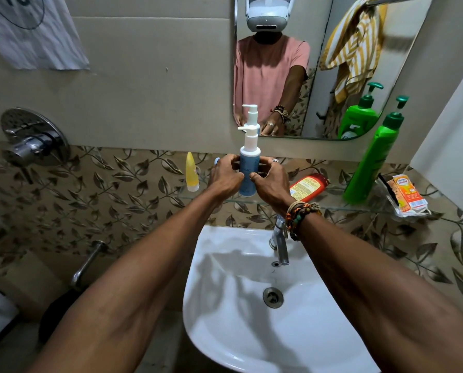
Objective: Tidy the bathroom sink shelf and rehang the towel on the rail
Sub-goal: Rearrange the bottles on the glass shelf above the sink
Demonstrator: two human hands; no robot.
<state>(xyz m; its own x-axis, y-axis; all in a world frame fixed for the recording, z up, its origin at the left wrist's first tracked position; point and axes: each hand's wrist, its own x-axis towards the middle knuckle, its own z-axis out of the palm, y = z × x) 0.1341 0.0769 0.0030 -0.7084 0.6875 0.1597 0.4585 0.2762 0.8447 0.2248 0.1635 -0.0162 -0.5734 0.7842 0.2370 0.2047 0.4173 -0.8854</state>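
Both hands grip a pump bottle upright over the glass shelf.

Nearest lies the white sink (238, 332) with its tap (280, 246) at the far right rim. Beyond it, the left hand (226, 177) and right hand (272, 184) curl around the blue pump bottle (247, 168) from either side, fingers wrapped on its body, its base at the shelf (332, 204). Left of the hands a yellow tube (191, 172) stands on its cap; right of them a red bottle (308, 185) lies on its side, then a green bottle (373, 157) leans, with a carton (406, 196) at the far right. Farthest, the mirror (316, 76) reflects a striped towel (351, 44) bunched over a rail.
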